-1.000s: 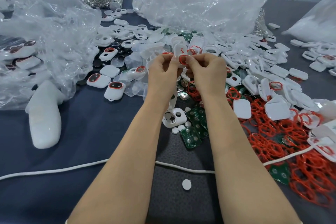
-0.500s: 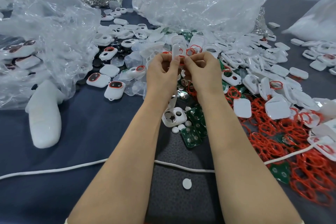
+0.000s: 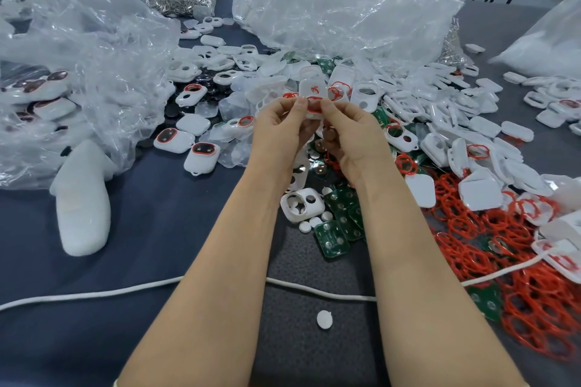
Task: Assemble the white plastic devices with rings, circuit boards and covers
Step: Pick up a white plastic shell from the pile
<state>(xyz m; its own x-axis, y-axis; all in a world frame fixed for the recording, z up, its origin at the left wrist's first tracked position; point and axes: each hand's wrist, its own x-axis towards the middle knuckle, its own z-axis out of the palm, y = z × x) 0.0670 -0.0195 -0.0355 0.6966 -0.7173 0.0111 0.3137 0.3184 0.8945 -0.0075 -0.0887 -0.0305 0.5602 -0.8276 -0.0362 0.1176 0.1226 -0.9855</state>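
Head view, only one there is: a small white housing (image 3: pixel 312 88) is held up over the middle of the parts heap, pinched between the fingertips of the left hand (image 3: pixel 279 127) and the right hand (image 3: pixel 356 135), both curled tight onto it. A red ring (image 3: pixel 314 106) is being pressed at its lower end, right where the fingertips meet. Compared with a second ago, the housing has been tipped more upright and lifted a touch, so more of its white body is seen above the fingers, and the ring looks tucked closer in. So the ring step is probably nearly done, though whether it is fully seated can't be told from here. Green circuit boards (image 3: pixel 336 229) and an open shell (image 3: pixel 301 203) are left lying on the tabletop (image 3: pixel 157 261) just under the wrists, so a board and cover would likely be needed next.
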